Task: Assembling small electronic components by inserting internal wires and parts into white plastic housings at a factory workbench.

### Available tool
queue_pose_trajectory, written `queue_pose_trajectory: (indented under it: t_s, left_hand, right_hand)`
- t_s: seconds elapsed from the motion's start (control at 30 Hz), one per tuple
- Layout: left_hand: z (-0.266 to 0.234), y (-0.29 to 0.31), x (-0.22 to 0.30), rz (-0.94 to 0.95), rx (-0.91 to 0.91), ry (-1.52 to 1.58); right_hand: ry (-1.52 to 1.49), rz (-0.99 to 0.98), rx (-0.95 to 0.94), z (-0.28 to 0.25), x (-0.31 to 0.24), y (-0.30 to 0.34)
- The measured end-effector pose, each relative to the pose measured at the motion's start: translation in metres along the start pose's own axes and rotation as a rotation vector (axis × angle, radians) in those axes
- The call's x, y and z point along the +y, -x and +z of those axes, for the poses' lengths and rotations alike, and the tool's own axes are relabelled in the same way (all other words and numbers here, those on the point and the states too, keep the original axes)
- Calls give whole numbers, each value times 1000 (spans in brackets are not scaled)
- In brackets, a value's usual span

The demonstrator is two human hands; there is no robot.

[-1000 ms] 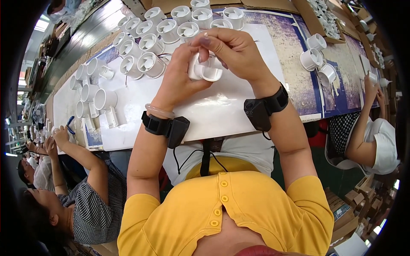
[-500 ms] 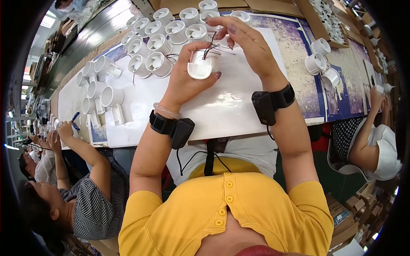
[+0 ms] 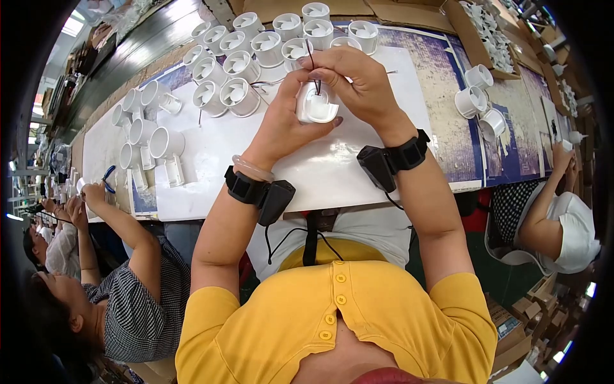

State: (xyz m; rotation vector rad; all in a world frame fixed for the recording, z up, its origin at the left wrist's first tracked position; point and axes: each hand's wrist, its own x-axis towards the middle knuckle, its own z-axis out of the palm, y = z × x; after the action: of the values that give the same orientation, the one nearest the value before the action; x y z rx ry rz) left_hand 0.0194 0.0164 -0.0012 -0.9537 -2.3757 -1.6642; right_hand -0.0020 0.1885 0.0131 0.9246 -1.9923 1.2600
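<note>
My left hand wraps round a white plastic housing, its cut-away end turned toward me. Thin dark and red wires come out of the housing and stand up above it. At its far side, the bent fingers of my right hand are closed on these wires, thumb against forefinger. Just beyond my hands stand several white round fan units with bladed wheels inside, some with loose wires trailing on the white sheet.
Several white cylinders with brackets stand at the left. More white cylinders are grouped at the right. A cardboard box of small white parts lies at the far right. Blue-handled pliers are near a co-worker's hand; another person sits at right.
My right hand has come down and left, from fingers spread above the housing to closing on the wires. The housing has shifted slightly right and tilted in my left hand.
</note>
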Motion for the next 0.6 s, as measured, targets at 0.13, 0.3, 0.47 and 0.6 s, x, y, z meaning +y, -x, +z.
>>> queue_pose_trajectory:
  t_s: [0.13,0.3,0.47,0.6]
  left_hand:
    - [4,1,1,-71,8,72]
    - [8,-3,-9,10,16,-56]
    - [18,-2,-4,81,126,217]
    - [18,-5,0,107,120,213]
  right_hand:
    - [136,0,24,1,0,1]
    - [35,180,-11,3,0,-1]
    - [-687,552,49,13,0,3]
    - [-867,704,45,22,7,12]
